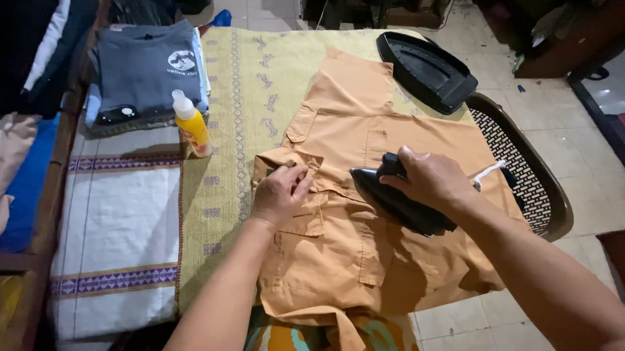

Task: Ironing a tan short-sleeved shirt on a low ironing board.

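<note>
Right hand [430, 179] grips iron [396, 197]; bottle [192, 124], tray [426, 68] beyond.

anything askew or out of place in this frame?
Mostly tidy. The orange shirt lies skewed, its lower edge hanging off the table's near side. The left hand pins its collar; the right hand grips the black iron on it. The yellow bottle stands upright; nothing spilled.

Orange shirt [345, 240] spread flat, front up, pockets showing, hem overhanging table's near edge; black iron [396, 197] sole-down on shirt's middle, nose leftward.
</note>
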